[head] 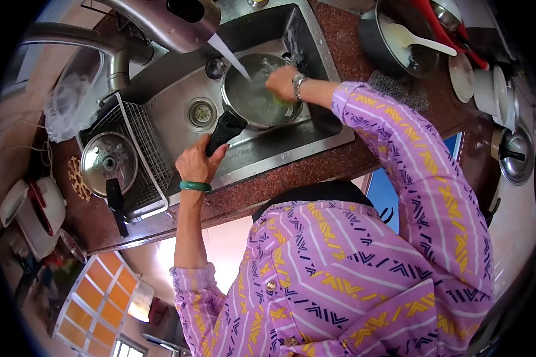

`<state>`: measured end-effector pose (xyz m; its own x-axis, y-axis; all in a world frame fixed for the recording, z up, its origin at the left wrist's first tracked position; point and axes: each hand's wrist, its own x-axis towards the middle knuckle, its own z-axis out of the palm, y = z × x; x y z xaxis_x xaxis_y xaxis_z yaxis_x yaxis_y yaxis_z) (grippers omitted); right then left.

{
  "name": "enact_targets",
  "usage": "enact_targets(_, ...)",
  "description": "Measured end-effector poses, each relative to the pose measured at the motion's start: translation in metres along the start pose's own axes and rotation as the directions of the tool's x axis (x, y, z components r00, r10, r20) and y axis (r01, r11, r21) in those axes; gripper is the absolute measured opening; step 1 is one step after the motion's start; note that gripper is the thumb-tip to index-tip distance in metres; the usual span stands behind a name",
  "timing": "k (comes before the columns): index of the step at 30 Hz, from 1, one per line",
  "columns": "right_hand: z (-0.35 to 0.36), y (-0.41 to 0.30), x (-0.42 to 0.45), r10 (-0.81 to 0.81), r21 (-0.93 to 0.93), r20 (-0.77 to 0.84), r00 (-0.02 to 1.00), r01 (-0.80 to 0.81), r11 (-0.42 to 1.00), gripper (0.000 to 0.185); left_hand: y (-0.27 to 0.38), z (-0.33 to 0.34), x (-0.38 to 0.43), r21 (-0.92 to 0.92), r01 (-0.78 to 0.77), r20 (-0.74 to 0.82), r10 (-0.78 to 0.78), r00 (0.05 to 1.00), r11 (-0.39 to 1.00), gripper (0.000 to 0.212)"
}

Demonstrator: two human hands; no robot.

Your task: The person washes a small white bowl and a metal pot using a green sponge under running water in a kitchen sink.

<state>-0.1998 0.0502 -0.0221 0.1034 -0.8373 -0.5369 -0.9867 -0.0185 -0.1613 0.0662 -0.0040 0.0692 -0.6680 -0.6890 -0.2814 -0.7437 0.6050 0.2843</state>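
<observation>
A round metal pot [254, 98] with water in it stands in the stainless steel sink [169, 96]. My left hand [198, 164], a green bangle at its wrist, grips the pot's black handle [225, 130]. At the pot's right side, my right hand [283, 84] is bent over the water, with a wristwatch behind it. Something yellow-green shows beneath the fingers, mostly hidden. From the faucet head [178, 22] a stream of water [229, 57] runs into the pot.
Left of the pot is the drain [201, 114]. A wire basket [145, 156] and a pressure cooker lid [109, 163] lie at the sink's left. On the right counter are a dark pot [375, 44] with a white spoon [422, 41] and a grey cloth [397, 90].
</observation>
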Motion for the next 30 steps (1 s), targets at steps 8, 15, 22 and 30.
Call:
enact_targets(8,-0.01,-0.017,0.045,0.138,0.746,-0.392,0.91,0.227,0.626,0.017,0.007,-0.005,0.001,-0.053,-0.027,0.041,0.029,0.999,0.998,0.041)
enact_targets(15,0.054,-0.006,0.038,0.161,0.052,-0.081,0.984,-0.157,0.986,0.015,0.004,0.0,0.003,-0.033,0.006,0.067,-0.004,0.998,0.999,0.044)
enact_targets(22,0.019,-0.036,0.01,-0.21,0.893,0.138,0.968,-0.03,0.448,0.02,-0.036,0.012,0.001,-0.046,0.053,0.177,-0.044,0.983,0.998,0.04)
enact_targets(30,-0.031,-0.019,-0.047,0.342,0.87,-0.259,0.903,0.064,0.488,0.021,-0.081,0.056,0.016,0.03,0.116,0.44,-0.117,0.89,0.993,0.039)
